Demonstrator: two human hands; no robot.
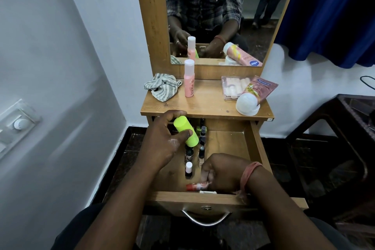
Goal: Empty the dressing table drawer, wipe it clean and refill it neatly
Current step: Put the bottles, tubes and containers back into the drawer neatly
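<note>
The wooden drawer (251,148) of the dressing table is pulled open. My left hand (164,138) grips a neon-green bottle (185,133) above the drawer's back left. My right hand (221,172) pinches a small red and white tube (195,186) lying near the drawer's front wall. Between my hands several small dark bottles (200,149) stand in rows, among them one with a white cap (188,169). A striped cloth (162,87) lies crumpled on the tabletop at the left.
On the tabletop (203,105) stand a pink bottle (189,81), a clear box of rollers (233,87) and a pink tube with a large white cap (251,99). A mirror (213,16) rises behind. A dark wooden chair (334,148) stands at the right, a white wall at the left.
</note>
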